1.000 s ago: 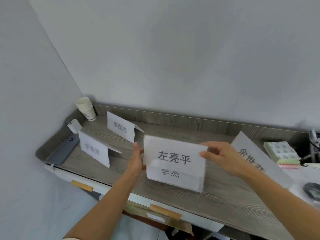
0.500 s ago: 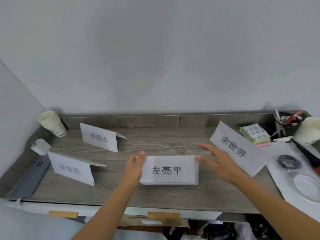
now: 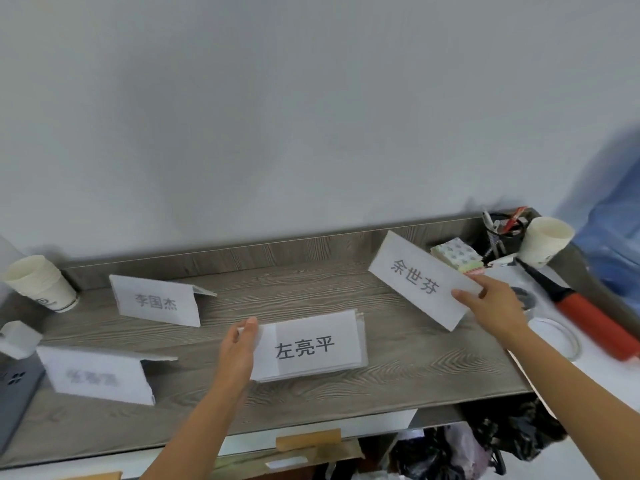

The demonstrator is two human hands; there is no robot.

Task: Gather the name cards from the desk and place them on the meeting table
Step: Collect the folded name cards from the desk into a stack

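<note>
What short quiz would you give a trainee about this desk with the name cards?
1. True or false: the right hand pinches the card reading 余世芬.
2. The stack topped 左亮平 is: A lying flat on the desk; B lifted in the air; C standing upright.
3. How many folded cards stand to the left of the left hand?
Key: 1 true; 2 A; 3 two.
</note>
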